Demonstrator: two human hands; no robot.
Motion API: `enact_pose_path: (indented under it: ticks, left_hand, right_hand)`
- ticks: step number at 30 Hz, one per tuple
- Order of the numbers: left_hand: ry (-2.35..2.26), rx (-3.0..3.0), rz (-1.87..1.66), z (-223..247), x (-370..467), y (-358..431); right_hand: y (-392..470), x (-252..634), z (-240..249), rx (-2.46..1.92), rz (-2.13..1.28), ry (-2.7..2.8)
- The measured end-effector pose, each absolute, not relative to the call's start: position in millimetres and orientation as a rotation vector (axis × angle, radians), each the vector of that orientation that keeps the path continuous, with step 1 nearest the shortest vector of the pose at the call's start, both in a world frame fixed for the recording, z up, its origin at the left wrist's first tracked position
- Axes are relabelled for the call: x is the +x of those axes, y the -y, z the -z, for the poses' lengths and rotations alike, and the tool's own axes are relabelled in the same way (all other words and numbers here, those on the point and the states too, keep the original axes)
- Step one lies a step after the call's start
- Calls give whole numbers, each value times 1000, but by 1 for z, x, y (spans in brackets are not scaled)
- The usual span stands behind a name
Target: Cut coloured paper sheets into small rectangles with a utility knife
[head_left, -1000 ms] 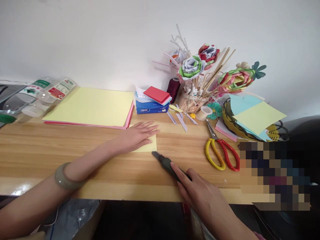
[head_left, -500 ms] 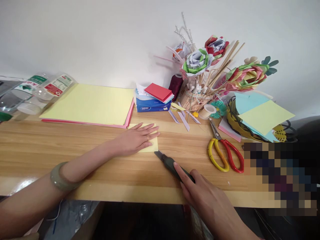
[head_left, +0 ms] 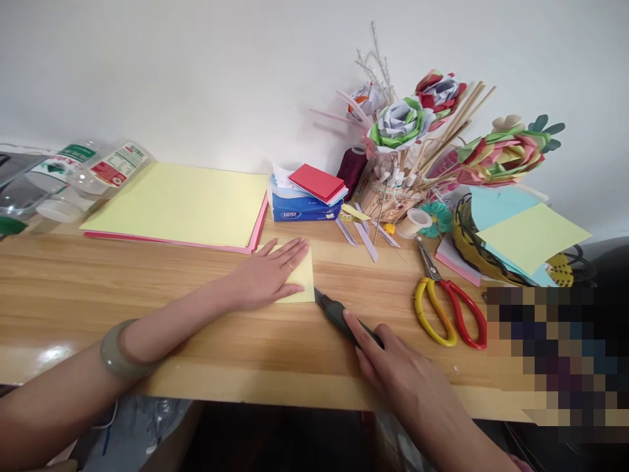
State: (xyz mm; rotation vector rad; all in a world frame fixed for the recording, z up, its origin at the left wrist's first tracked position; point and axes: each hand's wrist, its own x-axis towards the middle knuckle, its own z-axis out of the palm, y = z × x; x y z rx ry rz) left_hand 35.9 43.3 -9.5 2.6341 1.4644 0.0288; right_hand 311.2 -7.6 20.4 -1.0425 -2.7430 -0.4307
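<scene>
A small light-yellow paper [head_left: 305, 278] lies on the wooden table [head_left: 196, 354]. My left hand [head_left: 268, 274] rests flat on it, palm down, covering its left part, with a ring on one finger. My right hand [head_left: 388, 354] grips a dark green utility knife [head_left: 339, 316], index finger stretched along the handle. The knife's blade is at the right edge of the small paper, near its lower corner.
Large yellow sheets [head_left: 181, 203] lie behind my left hand, with plastic bottles [head_left: 115, 170] beyond. A blue tissue pack [head_left: 304, 204] carries red cards [head_left: 317, 181]. Rightward are scissors [head_left: 435, 308], paper flowers [head_left: 400, 124], a thread spool [head_left: 415, 221] and a basket [head_left: 466, 239].
The fingers of my left hand have drawn closer together, uncovering more of the small paper's right part. The knife's blade has moved slightly up along the paper's right edge. The view has shifted slightly.
</scene>
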Motion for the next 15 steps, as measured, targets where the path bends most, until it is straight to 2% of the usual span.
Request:
enact_pose_path:
  ticks: [15]
  left_hand:
    - [-1458, 2608, -76, 14, 35, -43]
  right_hand:
    - [-21, 302, -16, -1090, 488, 2789]
